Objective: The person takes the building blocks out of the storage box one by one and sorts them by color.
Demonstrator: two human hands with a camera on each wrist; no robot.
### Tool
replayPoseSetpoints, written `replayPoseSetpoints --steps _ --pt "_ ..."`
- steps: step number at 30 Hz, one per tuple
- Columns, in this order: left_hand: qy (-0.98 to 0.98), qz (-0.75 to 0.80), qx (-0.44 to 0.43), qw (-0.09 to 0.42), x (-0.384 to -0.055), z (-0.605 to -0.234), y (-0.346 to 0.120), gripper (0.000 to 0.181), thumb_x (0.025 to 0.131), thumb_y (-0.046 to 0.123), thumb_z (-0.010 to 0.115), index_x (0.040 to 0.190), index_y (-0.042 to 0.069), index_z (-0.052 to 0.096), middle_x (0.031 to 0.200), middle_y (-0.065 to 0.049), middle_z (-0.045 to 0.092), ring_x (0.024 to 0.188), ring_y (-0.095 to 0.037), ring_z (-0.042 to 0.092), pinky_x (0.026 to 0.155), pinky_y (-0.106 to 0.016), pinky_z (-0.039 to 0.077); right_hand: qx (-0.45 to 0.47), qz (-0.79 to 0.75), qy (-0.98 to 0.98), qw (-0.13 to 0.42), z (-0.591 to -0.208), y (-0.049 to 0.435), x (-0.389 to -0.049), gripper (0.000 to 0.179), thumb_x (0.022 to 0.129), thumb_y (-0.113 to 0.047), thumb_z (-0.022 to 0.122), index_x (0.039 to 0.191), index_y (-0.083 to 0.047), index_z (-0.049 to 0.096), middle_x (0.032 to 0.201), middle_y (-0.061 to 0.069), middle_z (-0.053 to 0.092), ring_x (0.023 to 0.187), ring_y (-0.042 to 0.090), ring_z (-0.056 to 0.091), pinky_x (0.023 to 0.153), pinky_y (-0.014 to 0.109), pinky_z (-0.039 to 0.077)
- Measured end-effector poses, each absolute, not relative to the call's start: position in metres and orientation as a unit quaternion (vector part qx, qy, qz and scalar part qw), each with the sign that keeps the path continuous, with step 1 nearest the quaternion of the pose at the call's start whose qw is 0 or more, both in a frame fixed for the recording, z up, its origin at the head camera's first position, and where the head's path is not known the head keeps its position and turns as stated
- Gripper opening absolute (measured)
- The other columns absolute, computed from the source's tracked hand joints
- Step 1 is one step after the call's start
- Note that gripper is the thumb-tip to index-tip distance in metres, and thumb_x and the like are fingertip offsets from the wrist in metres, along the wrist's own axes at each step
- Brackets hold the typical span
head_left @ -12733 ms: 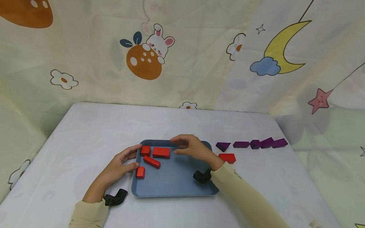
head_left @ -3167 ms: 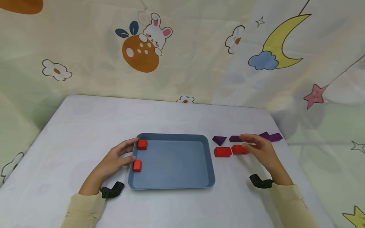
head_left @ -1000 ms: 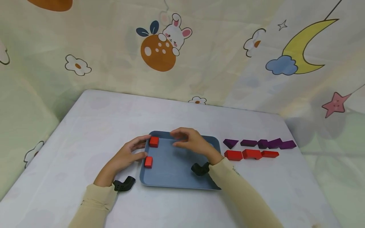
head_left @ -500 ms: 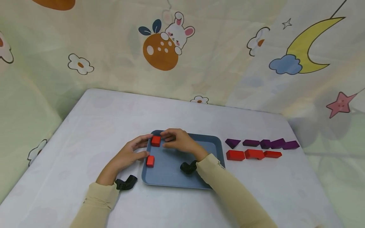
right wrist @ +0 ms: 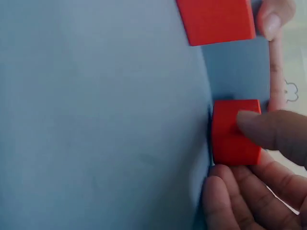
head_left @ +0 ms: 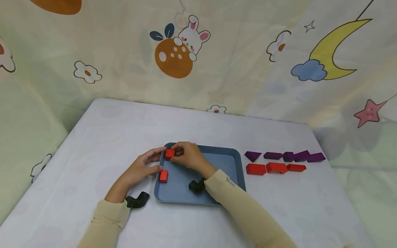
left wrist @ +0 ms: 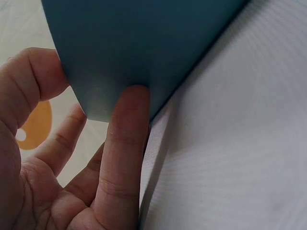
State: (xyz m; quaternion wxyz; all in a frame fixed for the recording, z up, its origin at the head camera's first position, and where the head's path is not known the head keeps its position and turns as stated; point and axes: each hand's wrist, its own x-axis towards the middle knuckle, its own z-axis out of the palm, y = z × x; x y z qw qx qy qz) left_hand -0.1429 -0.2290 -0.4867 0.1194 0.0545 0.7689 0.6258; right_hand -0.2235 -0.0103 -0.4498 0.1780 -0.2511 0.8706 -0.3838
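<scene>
A shallow blue-grey tray (head_left: 183,193) lies on the table. My right hand (head_left: 190,157) reaches over it and pinches a red block (head_left: 169,154) in the back left corner. In the right wrist view its thumb presses on this block (right wrist: 225,139), with the fingers curled at its side. A second red block (head_left: 163,176) sits against the tray's left wall, nearer to me. My left hand (head_left: 136,172) touches that wall from outside, thumb and fingers spread. One straight finger (left wrist: 125,148) presses the tray's outer side in the left wrist view.
Right of the tray, several purple blocks (head_left: 273,156) lie in a row. In front of them stand a red block (head_left: 256,169), a red arch-shaped block (head_left: 276,167) and a flat red bar (head_left: 296,167). A patterned cloth (head_left: 235,62) hangs behind the table (head_left: 130,120).
Long before now, several red blocks lay in the tray; two of these have moved to the row at right. Lately my right hand came left across the tray and took hold of the corner block.
</scene>
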Motion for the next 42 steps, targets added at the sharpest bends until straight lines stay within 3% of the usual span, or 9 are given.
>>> replayPoseSetpoints --steps 4,16,28,37,40,42 --pt "0.773 0.62 0.054 0.121 -0.143 -0.489 -0.225 0.072 0.098 0.006 0.073 0.164 0.007 0.044 0.162 -0.025 0.047 0.145 -0.048 0.048 0.091 -0.039 0.055 -0.243 -0.406 0.859 0.194 -0.446 0.001 -0.223 0.035 0.093 -0.007 0.086 0.126 -0.001 0.076 0.12 0.013 0.077 0.108 0.026 0.074 0.091 0.032 0.061" --pt "0.774 0.619 0.058 0.123 -0.142 -0.49 -0.221 0.071 0.1 0.009 0.074 0.165 0.008 0.044 0.163 -0.025 0.046 0.146 -0.048 0.047 0.092 -0.037 0.056 -0.256 -0.501 0.798 0.216 -0.423 0.059 -0.214 0.038 0.095 -0.004 0.082 0.131 0.001 0.073 0.128 0.015 0.073 0.117 0.029 0.069 0.099 0.038 0.06" --pt "0.78 0.613 0.056 0.112 -0.139 -0.49 -0.223 0.071 0.1 0.009 0.075 0.164 0.007 0.045 0.162 -0.026 0.046 0.144 -0.05 0.047 0.091 -0.03 0.057 -0.256 -0.548 0.779 0.163 -0.412 0.13 -0.21 0.041 0.095 0.005 0.078 0.134 0.008 0.069 0.129 0.022 0.07 0.119 0.035 0.065 0.099 0.037 0.06" --pt "0.778 0.615 0.059 0.112 -0.139 -0.487 -0.224 0.071 0.101 0.009 0.075 0.164 0.006 0.044 0.163 -0.027 0.045 0.145 -0.05 0.046 0.089 -0.03 0.058 -0.209 -0.527 0.815 0.12 -0.416 0.188 -0.204 0.041 0.1 -0.002 0.075 0.139 0.005 0.068 0.135 0.023 0.069 0.122 0.039 0.067 0.092 0.028 0.06" --pt "0.782 0.611 0.056 0.111 -0.139 -0.486 -0.224 0.071 0.1 0.01 0.075 0.165 0.008 0.044 0.163 -0.027 0.046 0.145 -0.05 0.047 0.089 -0.03 0.057 -0.201 -0.52 0.823 0.109 -0.418 0.206 -0.202 0.042 0.101 -0.001 0.073 0.142 0.006 0.065 0.137 0.025 0.068 0.123 0.04 0.067 0.097 0.026 0.057" --pt "0.78 0.613 0.058 0.11 -0.139 -0.486 -0.224 0.072 0.1 0.009 0.075 0.165 0.007 0.044 0.163 -0.027 0.045 0.145 -0.05 0.047 0.09 -0.029 0.058 -0.194 -0.521 0.825 0.103 -0.419 0.217 -0.199 0.043 0.102 -0.001 0.071 0.144 0.007 0.063 0.138 0.026 0.067 0.124 0.035 0.068 0.099 0.024 0.056"
